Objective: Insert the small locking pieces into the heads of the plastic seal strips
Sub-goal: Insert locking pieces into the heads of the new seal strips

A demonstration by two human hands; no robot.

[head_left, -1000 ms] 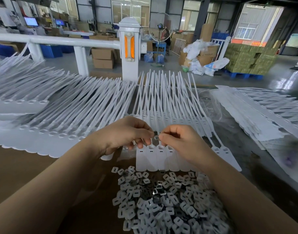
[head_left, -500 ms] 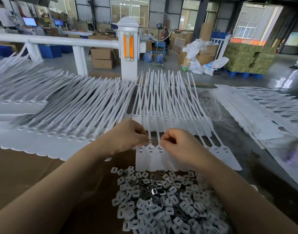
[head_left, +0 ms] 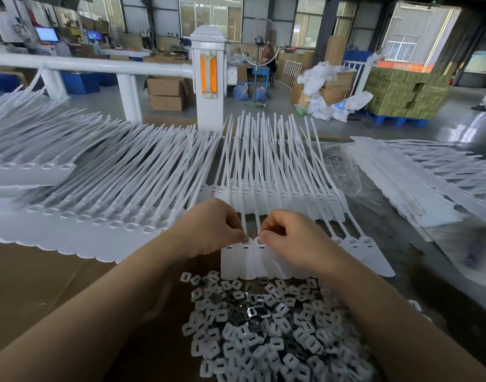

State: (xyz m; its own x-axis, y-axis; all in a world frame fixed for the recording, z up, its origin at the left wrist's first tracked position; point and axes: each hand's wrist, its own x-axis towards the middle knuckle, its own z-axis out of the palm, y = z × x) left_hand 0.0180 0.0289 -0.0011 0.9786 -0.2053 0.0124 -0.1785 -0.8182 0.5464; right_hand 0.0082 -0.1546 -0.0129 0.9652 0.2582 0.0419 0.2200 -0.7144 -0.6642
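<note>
Behind the brown surface [head_left: 43, 285] stands a big factory hall with a white rail [head_left: 98, 67] and boxes. White seal strips [head_left: 250, 172] lie in rows across the surface, with more spread far left and right. Close to the person sits a pile of small locking pieces [head_left: 263, 334]. Both hands are curled at the heads of the near strips. The left hand [head_left: 208, 227] pinches 1 small piece [head_left: 246, 239] at a strip head. The right hand [head_left: 288, 238] pinches the next head.
</note>
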